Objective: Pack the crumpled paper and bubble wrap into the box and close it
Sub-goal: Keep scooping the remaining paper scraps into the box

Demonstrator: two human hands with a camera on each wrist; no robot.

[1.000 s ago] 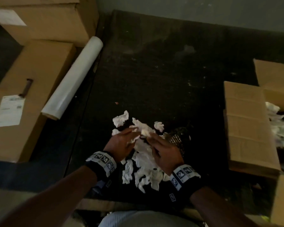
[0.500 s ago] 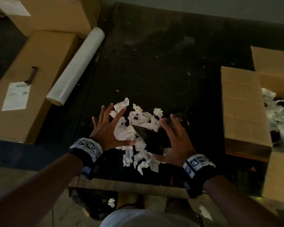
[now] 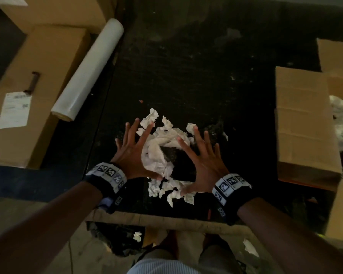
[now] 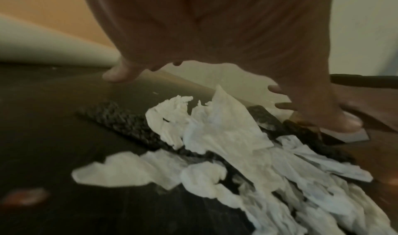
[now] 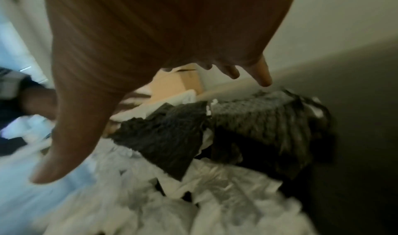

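Left hand (image 3: pixel 132 153) and right hand (image 3: pixel 203 161) spread above crumpled paper (image 3: pixel 158 147)

Right hand (image 5: pixel 133 65) spread above paper (image 5: pixel 215 196) — dark wrap (image 5: pixel 168 136).

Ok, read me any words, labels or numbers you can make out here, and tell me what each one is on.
No text is legible.
White label on the long cardboard box: printed lines and a code patch, too blurred to read.
Wristband on the left hand: black-and-white square marker patterns, no words.
Wristband on the right hand: similar marker patterns, plus a small tag too small to read.
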